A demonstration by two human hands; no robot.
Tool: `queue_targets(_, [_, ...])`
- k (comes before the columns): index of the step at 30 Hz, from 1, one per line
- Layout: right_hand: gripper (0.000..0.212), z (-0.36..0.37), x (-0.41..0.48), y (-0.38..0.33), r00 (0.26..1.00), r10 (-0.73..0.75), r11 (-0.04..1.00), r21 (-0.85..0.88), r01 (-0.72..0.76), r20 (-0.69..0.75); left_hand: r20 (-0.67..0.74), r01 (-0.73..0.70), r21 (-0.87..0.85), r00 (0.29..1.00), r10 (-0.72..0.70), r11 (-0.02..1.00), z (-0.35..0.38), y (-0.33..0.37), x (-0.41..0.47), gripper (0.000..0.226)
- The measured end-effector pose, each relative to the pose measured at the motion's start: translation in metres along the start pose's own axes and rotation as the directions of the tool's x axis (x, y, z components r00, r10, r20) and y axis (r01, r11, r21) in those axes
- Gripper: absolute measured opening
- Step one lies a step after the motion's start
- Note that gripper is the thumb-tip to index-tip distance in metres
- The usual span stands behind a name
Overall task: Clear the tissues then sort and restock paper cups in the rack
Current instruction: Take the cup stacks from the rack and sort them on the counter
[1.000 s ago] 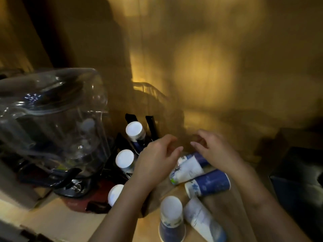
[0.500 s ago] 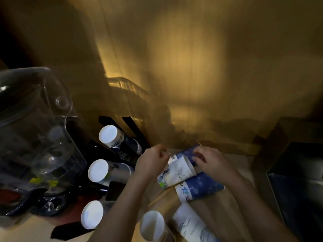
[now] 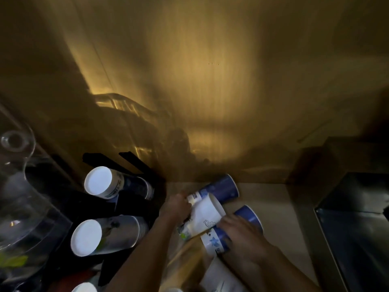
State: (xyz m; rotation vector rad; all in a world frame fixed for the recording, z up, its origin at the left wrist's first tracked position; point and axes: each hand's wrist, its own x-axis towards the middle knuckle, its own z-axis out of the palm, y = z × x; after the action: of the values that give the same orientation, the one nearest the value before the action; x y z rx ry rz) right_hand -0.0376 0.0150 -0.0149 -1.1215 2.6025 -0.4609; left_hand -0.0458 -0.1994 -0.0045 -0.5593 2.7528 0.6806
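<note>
On the table [image 3: 271, 199], three cups are laid on their sides in a cluster: the far cup [image 3: 221, 189], the middle cup [image 3: 205, 218] and the near cup [image 3: 231, 230]. To the left, the rack [image 3: 130, 165] is set, with two cup stacks [image 3: 114, 185] held in it, one nearer than the other.

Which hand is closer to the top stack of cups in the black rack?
Left. The left hand sits just right of the top stack of cups in the black rack, gripping the white cup. The right hand is farther right, on the blue cup.
</note>
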Motion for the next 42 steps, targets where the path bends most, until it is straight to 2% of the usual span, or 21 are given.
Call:
queue_targets(5, [0.038, 0.018, 0.001, 0.003, 0.999, -0.033, 0.998, -0.060, 0.031, -0.026, -0.003, 0.023, -0.056, 1.000, -0.023, 0.998, 0.015, -0.007, 0.020, 0.049])
queue_targets(10, [0.049, 0.017, 0.012, 0.000, 0.995, -0.086, 0.975, -0.201, 0.094, 0.050, -0.032, -0.001, -0.086, 0.999, -0.001, 0.996, 0.022, -0.015, 0.035, 0.068])
queue_targets(14, [0.055, 0.020, 0.016, 0.005, 0.988, -0.118, 0.961, -0.241, 0.139, 0.100, -0.091, -0.112, 0.075, 0.989, 0.119, 0.991, 0.027, -0.018, 0.045, 0.079])
queue_targets(19, [0.054, 0.021, 0.017, 0.009, 0.986, -0.107, 0.964, -0.229, 0.135, 0.129, -0.107, -0.132, 0.105, 0.984, 0.143, 0.986, 0.031, -0.016, 0.060, 0.067])
queue_targets(22, [0.049, 0.022, 0.011, 0.011, 0.981, -0.177, 0.940, -0.282, 0.193, 0.081, -0.085, -0.145, 0.081, 0.985, 0.152, 0.986, 0.035, -0.010, 0.061, 0.060])
queue_targets(24, [0.045, 0.022, 0.007, 0.008, 0.983, -0.164, 0.931, -0.316, 0.183, 0.086, -0.194, -0.041, 0.070, 0.980, 0.054, 0.997, 0.035, -0.010, 0.065, 0.052])
queue_targets(25, [0.043, 0.027, 0.005, 0.009, 0.982, -0.174, 0.927, -0.325, 0.188, 0.071, -0.245, 0.032, 0.054, 0.969, -0.018, 0.998, 0.030, -0.008, 0.066, 0.050])
queue_targets(26, [0.042, 0.030, 0.004, 0.009, 0.982, -0.171, 0.928, -0.323, 0.188, 0.080, -0.146, -0.009, 0.007, 0.989, 0.010, 1.000, 0.028, -0.009, 0.066, 0.052])
queue_targets(27, [0.041, 0.032, 0.003, 0.009, 0.983, -0.165, 0.926, -0.331, 0.182, 0.079, -0.044, -0.117, -0.014, 0.992, 0.116, 0.993, 0.026, -0.013, 0.065, 0.057])
queue_targets(28, [0.040, 0.033, 0.002, 0.009, 0.986, -0.149, 0.927, -0.337, 0.165, 0.073, 0.014, -0.160, -0.026, 0.987, 0.161, 0.987, 0.026, -0.017, 0.063, 0.062])
queue_targets(30, [0.037, 0.030, 0.000, 0.009, 0.989, -0.141, 0.923, -0.355, 0.150, 0.051, 0.058, -0.117, -0.075, 0.991, 0.121, 0.990, 0.020, -0.023, 0.054, 0.069])
queue_targets(32, [0.036, 0.028, -0.003, 0.007, 0.990, -0.133, 0.924, -0.355, 0.143, 0.051, 0.022, -0.131, -0.162, 0.990, 0.136, 0.978, 0.019, -0.021, 0.050, 0.073])
queue_targets(34, [0.036, 0.025, -0.006, 0.007, 0.991, -0.119, 0.926, -0.354, 0.130, 0.054, 0.026, -0.171, -0.334, 0.981, 0.190, 0.927, 0.014, -0.018, 0.044, 0.070])
queue_targets(37, [0.039, 0.020, -0.008, 0.007, 0.990, -0.135, 0.900, -0.414, 0.138, 0.035, -0.006, -0.124, -0.613, 0.988, 0.152, 0.780, 0.001, -0.010, 0.034, 0.060])
queue_targets(39, [0.043, 0.018, -0.006, 0.005, 0.992, -0.115, 0.903, -0.411, 0.129, 0.058, -0.074, -0.165, -0.662, 0.985, 0.156, 0.731, -0.013, 0.004, 0.028, 0.055])
queue_targets(42, [0.047, 0.021, -0.004, 0.009, 0.994, -0.091, 0.897, -0.430, 0.105, 0.053, -0.200, -0.310, -0.639, 0.951, 0.238, 0.704, -0.035, 0.029, 0.016, 0.056])
